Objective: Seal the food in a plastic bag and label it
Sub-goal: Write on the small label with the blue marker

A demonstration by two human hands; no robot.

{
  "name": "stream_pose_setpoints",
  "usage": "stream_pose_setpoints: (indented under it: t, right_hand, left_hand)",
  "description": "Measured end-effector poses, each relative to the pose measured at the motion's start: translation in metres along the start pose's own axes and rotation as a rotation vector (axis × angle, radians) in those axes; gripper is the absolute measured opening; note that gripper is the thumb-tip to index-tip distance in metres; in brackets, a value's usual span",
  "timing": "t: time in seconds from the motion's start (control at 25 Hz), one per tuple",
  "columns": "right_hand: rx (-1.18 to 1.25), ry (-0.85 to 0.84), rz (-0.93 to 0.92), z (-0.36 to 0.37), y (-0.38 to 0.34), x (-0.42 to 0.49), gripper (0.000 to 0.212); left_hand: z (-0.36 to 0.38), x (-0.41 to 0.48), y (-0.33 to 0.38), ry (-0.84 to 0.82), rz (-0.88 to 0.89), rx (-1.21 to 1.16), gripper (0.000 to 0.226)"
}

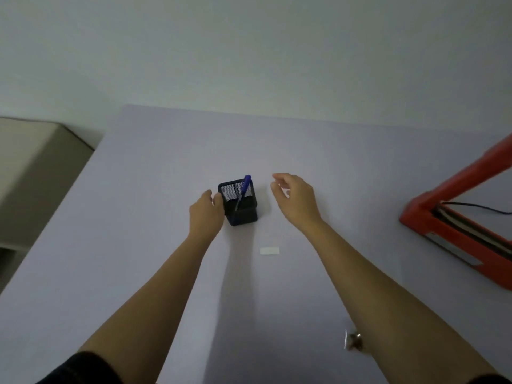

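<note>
A black mesh pen holder [241, 206] stands in the middle of the pale table [332, 167], with a blue pen [245, 187] leaning upright in it. My left hand [206, 214] touches the holder's left side, thumb at its rim. Just to the right of the holder hovers my right hand [295, 199], fingers loosely curled and holding nothing. A small white label [269, 251] lies flat on the table in front of the holder. Under my right forearm a bit of clear plastic with something brownish [353, 340] shows near the front edge.
A red heat sealer [454, 217] with its arm raised and a black cord sits at the right edge of the table. A grey cabinet [36, 173] stands to the left, beside the table. A plain wall lies behind.
</note>
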State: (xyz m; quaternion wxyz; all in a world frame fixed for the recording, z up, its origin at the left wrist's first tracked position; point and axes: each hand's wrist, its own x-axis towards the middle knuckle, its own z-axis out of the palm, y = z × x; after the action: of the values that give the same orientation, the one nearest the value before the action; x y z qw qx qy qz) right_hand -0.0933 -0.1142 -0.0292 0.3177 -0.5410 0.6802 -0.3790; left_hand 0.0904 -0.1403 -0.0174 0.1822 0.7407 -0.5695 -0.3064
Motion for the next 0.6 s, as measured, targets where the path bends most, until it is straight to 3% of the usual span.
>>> stream_pose_setpoints:
  t: [0.16, 0.4, 0.6]
  right_hand:
    - [-0.183, -0.172, 0.017, 0.042, -0.017, 0.039, 0.046]
    - [-0.154, -0.077, -0.082, 0.048, -0.034, 0.038, 0.022]
    - [0.103, 0.13, -0.1, 0.014, -0.061, 0.022, 0.018]
  left_hand:
    - [0.009, 0.016, -0.007, -0.153, -0.002, 0.008, 0.031]
    - [0.015, 0.021, -0.016, -0.19, -0.038, -0.137, 0.031]
    - [-0.001, 0.005, 0.001, -0.119, 0.0, -0.117, 0.032]
